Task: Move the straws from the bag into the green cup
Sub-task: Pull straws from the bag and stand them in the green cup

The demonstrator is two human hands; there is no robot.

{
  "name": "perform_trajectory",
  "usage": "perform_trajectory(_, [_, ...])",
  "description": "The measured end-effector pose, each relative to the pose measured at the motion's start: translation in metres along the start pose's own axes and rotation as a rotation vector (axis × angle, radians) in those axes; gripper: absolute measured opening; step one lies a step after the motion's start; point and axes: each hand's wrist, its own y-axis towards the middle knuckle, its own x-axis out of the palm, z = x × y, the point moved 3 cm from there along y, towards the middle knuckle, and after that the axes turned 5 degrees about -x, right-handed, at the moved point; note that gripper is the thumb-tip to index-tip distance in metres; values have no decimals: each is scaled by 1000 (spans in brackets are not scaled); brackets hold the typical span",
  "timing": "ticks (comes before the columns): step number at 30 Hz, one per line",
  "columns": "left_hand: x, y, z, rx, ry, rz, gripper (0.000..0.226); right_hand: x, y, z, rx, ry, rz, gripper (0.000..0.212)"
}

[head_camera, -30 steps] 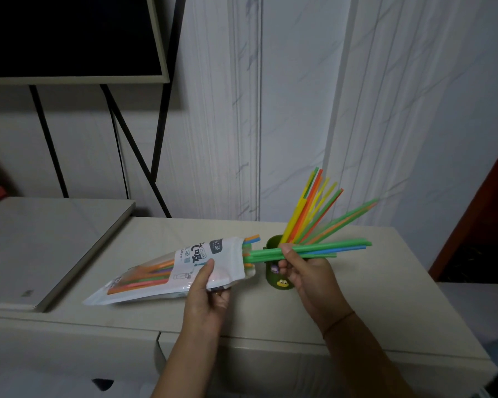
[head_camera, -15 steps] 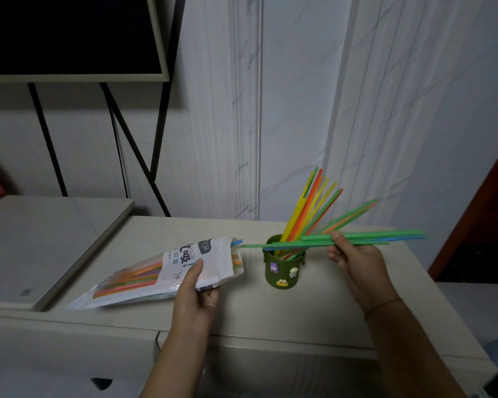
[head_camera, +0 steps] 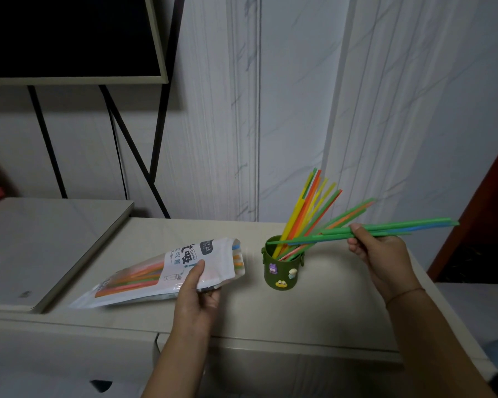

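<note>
Your left hand (head_camera: 197, 285) pinches the bag (head_camera: 144, 282) near its mouth, left of the green cup (head_camera: 282, 270), probably so the opening faces it. Your right hand (head_camera: 377, 254), right of the cup, grips a few green and blue straws (head_camera: 414, 225) mid-length. Their free tips reach across the cup's rim, looks ready for tipping in.
</note>
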Motion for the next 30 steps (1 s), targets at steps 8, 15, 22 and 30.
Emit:
perform_trajectory(8, [1,-1,-1,-2,-13,-2,46,-1,5,3,-46,-114,-44,12])
perform_trajectory(15, [3,-2,-4,-7,-8,-11,43,28,8,12,-32,-296,-225,8])
perform_trajectory(22, [4,-5,-8,-30,-21,-14,35,55,6,38,19,-444,-322,15])
perform_trajectory(30, [2,-4,-7,-30,-8,-10,34,52,1,44,47,-284,-217,16])
